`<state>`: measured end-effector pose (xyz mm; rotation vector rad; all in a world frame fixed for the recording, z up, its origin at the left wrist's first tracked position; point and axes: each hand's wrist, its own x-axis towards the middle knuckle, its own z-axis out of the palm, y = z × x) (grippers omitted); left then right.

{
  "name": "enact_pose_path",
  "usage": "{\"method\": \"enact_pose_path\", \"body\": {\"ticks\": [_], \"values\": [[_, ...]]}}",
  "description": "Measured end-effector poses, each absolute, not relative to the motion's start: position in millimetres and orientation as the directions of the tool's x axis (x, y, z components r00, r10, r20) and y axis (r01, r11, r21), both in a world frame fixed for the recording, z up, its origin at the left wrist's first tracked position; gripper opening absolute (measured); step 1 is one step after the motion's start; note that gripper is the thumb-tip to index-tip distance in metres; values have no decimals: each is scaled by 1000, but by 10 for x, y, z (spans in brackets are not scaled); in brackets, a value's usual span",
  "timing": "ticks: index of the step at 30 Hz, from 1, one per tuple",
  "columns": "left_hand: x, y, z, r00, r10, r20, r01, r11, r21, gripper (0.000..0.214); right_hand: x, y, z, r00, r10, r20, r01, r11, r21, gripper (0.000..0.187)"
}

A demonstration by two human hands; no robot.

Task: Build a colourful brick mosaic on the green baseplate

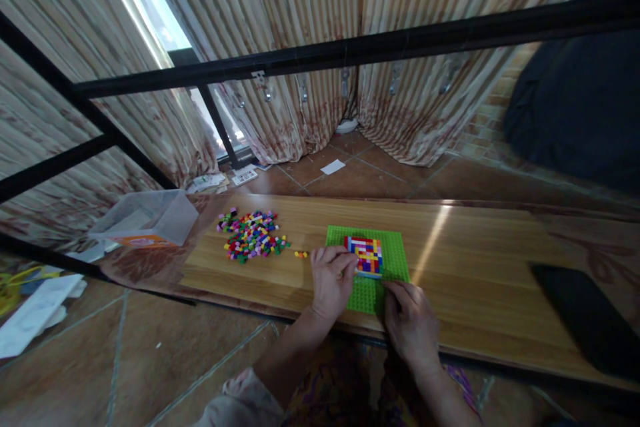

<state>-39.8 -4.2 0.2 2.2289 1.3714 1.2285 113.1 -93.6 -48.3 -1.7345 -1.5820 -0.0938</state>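
A green studded baseplate (395, 255) lies on the wooden board, and a square block of multicoloured toy bricks (369, 255) is built up on it. My left hand (331, 280) reaches over the baseplate's left side. Its thumb and fingers are pinched together at the left edge of the brick block; anything between them is too small to make out. My right hand (411, 320) rests at the baseplate's lower right, fingers curled and closed near the block's lower right corner. Whatever it may grip is hidden. A few yellow and orange bricks (301, 254) lie left of my left hand.
A heap of loose coloured bricks (253, 235) is spread over the board's (470, 267) left part. Beyond it stands a clear plastic box (165, 217). A dark flat object (585, 313) lies at the right. A black metal rail (310, 57) crosses behind the board, before curtains.
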Motion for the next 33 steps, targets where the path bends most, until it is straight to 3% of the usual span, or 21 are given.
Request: {"method": "enact_pose_path", "body": {"ticks": [11, 20, 33], "values": [[-360, 12, 43, 129, 898, 421, 498, -426, 756, 10, 1136, -927, -481, 216, 810, 546, 881, 79, -467, 23], [-367, -30, 112, 226, 861, 456, 602, -491, 630, 12, 1136, -931, -477, 216, 807, 550, 883, 79, -462, 22], [-345, -23, 126, 215, 887, 409, 656, -441, 612, 11, 1152, -936, -516, 214, 807, 550, 884, 80, -461, 26]]}}
